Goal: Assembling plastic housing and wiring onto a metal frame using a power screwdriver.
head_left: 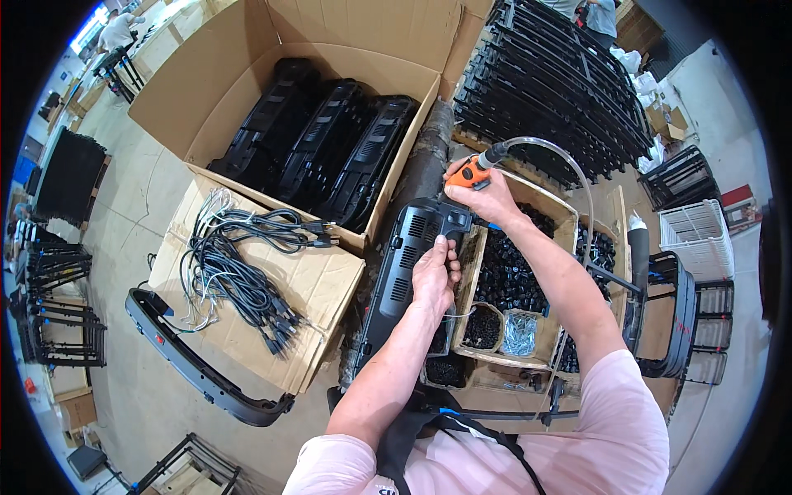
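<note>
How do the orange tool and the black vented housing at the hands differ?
The orange tool is compact, while the black vented housing is long. The tool has a clear hose running from its end; the housing shows groups of slots. The right hand grips the tool, while the left hand touches the housing. Both have black parts.

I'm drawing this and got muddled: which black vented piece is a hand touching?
The black piece outside the cardboard box, with the left hand on it; the other vented pieces lie inside the box.
</note>
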Available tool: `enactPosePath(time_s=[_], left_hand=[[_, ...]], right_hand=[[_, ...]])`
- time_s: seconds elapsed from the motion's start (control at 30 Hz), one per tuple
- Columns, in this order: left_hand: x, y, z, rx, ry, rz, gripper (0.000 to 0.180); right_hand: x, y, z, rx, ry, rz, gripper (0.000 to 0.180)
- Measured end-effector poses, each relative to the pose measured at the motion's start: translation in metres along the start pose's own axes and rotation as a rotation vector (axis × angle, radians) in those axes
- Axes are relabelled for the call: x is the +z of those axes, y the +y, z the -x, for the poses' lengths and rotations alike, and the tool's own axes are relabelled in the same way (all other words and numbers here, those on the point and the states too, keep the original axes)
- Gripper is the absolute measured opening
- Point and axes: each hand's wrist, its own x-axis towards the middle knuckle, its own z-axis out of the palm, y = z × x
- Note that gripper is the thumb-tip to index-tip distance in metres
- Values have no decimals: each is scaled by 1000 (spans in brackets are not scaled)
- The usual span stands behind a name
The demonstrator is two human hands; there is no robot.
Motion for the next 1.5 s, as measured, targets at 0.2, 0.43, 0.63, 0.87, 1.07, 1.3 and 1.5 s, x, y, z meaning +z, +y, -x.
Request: enactPosePath(time_s=[0.2, 0.43, 0.63, 0.87, 1.07, 1.3, 1.5], left_hand=[[1, 13, -12, -30, 73, 168, 27], [-2, 24, -29, -7, -5, 557, 29], [1, 35, -28, 20, -48, 623, 28], [-5, 39, -22, 22, -55, 588, 31], [-9, 21, -2, -59, -109, 378, 33], [-21, 0, 39, -165, -67, 262, 34], [-44, -17, 76, -217, -83, 96, 30]], right_hand=[[0, -16, 27, -112, 44, -288, 49], [0, -45, 50, -101, -78, -292, 54], [4, -52, 51, -88, -99, -309, 54], [25, -54, 48, -74, -92, -283, 51], [53, -44, 31, -96, -76, -224, 47], [64, -39, 16, -127, -159, -33, 34], [68, -38, 15, -158, -112, -76, 31]])
